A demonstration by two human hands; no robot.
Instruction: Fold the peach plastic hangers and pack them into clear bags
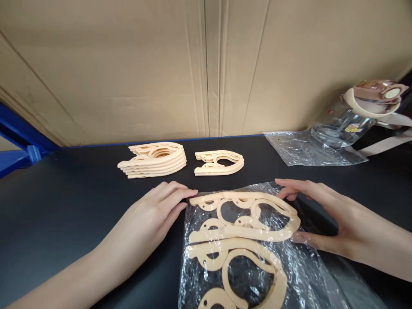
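Note:
A clear plastic bag (305, 274) lies on the black table in front of me, with beige folding clothes hangers (251, 232) inside it. My left hand (157, 210) holds the bag's upper left corner, its index finger and thumb by the narrow ends of the upper hanger. On the other side, my right hand (334, 214) grips the bag around the hanger's rounded end, thumb below and fingers above. The fingertips of the right hand are partly hidden behind the film. The bag's lower part runs out of view at the bottom.
Beyond my left hand is a stack of several beige folded hangers (154, 161), with a smaller pile of hangers (219, 163) to its right. A flat plastic bag (289, 148) lies at the back right beside a clear drinking bottle (344, 122) with a strap. Cardboard (144, 77) stands behind the table.

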